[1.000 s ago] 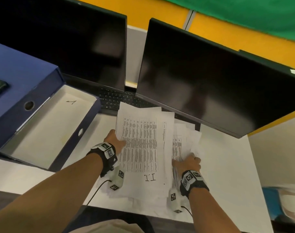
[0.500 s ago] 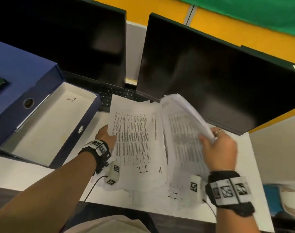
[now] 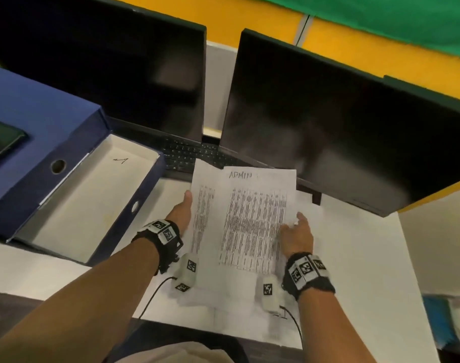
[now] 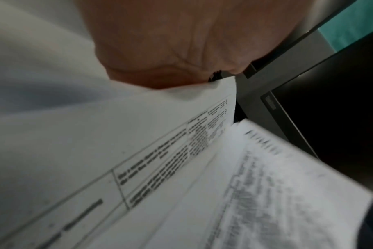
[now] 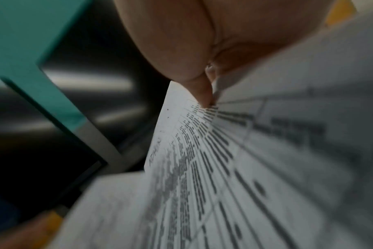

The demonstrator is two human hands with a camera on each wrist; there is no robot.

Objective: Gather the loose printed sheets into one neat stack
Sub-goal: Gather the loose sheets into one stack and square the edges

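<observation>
A pile of printed sheets (image 3: 249, 226) lies on the white desk in front of the monitors, its edges uneven. The top sheet (image 3: 260, 195) has "ADMIN" handwritten at its far end. My left hand (image 3: 181, 214) sits at the pile's left edge, thumb straight along that edge. Its fingers are hidden under the paper, and the left wrist view shows only the palm (image 4: 170, 55) against the sheets (image 4: 138, 143). My right hand (image 3: 295, 231) is at the top sheets' right edge. In the right wrist view a fingertip (image 5: 203, 91) and a finger behind it pinch the sheets (image 5: 213, 160).
Two dark monitors (image 3: 328, 132) stand right behind the pile, with a black keyboard (image 3: 189, 154) under them. An open blue box file (image 3: 74, 195) with a white inside lies at the left. A dark phone (image 3: 0, 145) rests on its lid. White desk (image 3: 362, 271) shows at the right.
My right hand picked up a bunch of sheets from the right, lifted it, and brought it down onto the pile. The "ADMIN" sheet is now on top. My left hand stayed at the left edge.
</observation>
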